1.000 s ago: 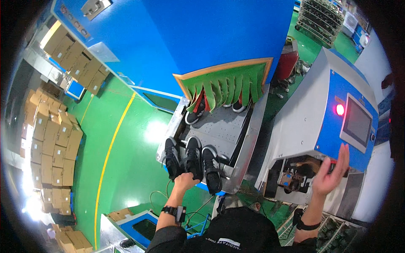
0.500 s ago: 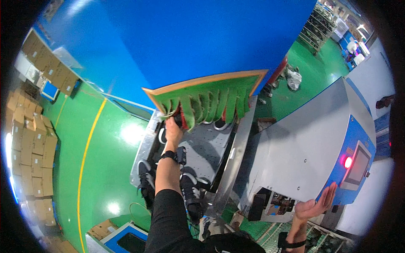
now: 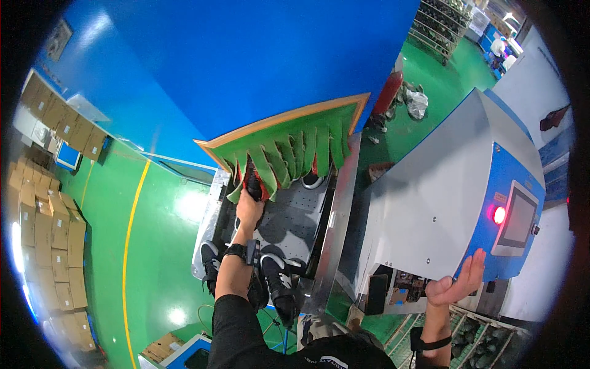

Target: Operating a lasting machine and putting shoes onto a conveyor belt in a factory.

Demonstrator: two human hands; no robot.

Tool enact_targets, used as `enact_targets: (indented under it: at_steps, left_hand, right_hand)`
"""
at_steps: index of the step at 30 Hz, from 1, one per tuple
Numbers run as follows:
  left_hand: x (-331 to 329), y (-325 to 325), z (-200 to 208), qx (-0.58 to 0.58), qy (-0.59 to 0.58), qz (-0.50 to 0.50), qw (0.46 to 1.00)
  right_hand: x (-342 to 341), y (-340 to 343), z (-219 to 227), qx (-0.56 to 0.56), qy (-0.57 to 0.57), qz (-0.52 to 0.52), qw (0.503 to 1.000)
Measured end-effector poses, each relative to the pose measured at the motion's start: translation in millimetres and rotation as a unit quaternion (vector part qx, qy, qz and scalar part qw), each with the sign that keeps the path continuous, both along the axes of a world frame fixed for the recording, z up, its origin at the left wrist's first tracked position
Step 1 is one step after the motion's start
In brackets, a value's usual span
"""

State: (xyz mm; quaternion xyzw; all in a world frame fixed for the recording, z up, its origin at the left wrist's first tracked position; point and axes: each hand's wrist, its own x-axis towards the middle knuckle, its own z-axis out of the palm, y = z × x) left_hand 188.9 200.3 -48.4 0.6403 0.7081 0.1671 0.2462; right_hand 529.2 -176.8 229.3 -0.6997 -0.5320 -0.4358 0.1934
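My left hand reaches to the strip curtain of green flaps at the mouth of the blue machine. Its fingers are closed around a black shoe, which is partly hidden among the strips, with red showing beside it. Another shoe with a white sole edge sits under the curtain to the right. Nearer me, a black-and-white shoe rests at the near end of the perforated grey plate, and a second shoe lies left of my forearm. My right hand is open, fingers stretched, beside the grey machine's panel.
The grey machine stands at the right, with a lit red button and a screen. A wire rack with dark items is below my right arm. Stacked cartons line the far left. A white bag lies on the green floor.
My left hand has drawn slightly toward me from the curtain, and more of the black shoe shows. The view has shifted a little. My right hand stays open beside the panel.
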Motion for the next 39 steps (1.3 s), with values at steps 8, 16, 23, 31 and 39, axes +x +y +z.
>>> enact_targets:
  at_steps: [8,16,23,31,39]
  left_hand:
    - [3,-34,-27,0.080,0.026,-0.047,0.995]
    - [-8,-81,18,0.093,-0.129,-0.050,0.986]
    - [-5,-210,179,0.049,-0.380,-0.097,0.919]
    - [48,-401,270,-0.093,-0.602,-0.251,0.752]
    - [118,-510,283,-0.341,-0.554,-0.314,0.692]
  right_hand:
    - [-6,2,5,0.016,-0.003,-0.009,1.000]
    - [-5,0,7,0.023,-0.002,0.001,1.000]
    - [-19,-25,34,-0.050,0.109,0.055,0.991]
    - [-67,-137,36,-0.115,0.601,0.483,0.626]
    - [6,-250,-11,-0.067,0.913,0.363,0.173]
